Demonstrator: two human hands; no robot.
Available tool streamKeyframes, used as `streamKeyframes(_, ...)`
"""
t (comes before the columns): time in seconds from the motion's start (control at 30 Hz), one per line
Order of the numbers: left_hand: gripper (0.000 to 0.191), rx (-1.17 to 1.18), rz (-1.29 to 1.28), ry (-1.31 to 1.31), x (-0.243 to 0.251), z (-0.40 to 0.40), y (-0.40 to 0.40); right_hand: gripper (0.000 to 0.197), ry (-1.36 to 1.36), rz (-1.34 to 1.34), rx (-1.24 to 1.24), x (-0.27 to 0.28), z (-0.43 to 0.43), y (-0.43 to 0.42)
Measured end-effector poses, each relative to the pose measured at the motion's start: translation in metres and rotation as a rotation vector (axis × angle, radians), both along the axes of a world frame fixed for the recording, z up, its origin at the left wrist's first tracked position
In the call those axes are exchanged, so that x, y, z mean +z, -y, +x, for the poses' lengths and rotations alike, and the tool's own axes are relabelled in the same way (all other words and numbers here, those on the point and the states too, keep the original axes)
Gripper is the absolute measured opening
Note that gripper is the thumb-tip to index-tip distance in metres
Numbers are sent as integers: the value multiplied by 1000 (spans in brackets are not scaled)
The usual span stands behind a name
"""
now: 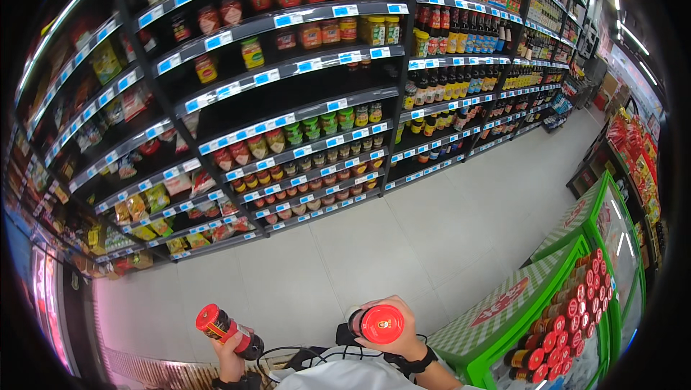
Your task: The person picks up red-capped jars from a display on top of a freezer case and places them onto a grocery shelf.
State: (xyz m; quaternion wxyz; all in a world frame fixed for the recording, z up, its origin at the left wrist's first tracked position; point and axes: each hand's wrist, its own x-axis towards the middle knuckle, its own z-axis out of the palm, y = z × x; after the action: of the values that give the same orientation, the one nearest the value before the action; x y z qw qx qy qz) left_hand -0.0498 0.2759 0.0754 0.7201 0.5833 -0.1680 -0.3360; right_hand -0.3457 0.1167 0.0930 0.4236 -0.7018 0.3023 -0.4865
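Observation:
My left hand grips a dark sauce jar with a red lid and a red and black label. That jar is tilted, its lid pointing up and to the left. In my right hand is a second jar, seen almost from above, so its round red lid hides most of its body. My fingers wrap around its side. Both jars are held apart from each other, in front of my body over the floor. Many similar red-lidded jars stand grouped on the green freezer to my right.
Tall black shelving with jars, bottles and bags runs along the far side of the aisle. A grey tiled floor lies between. Green chest freezers with checked sides stand close on the right. Black cables hang near my waist.

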Motion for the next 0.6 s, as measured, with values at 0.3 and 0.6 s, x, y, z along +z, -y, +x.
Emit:
streamKeyframes(0.3, 48, -107, 18, 10, -5, 20, 169, 54, -330, -119, -124, 13, -7, 163)
streamKeyframes(0.6, 49, -199, -110, -69, -35, 80, 330, 39, -603, -673, -249, 13, 46, 385)
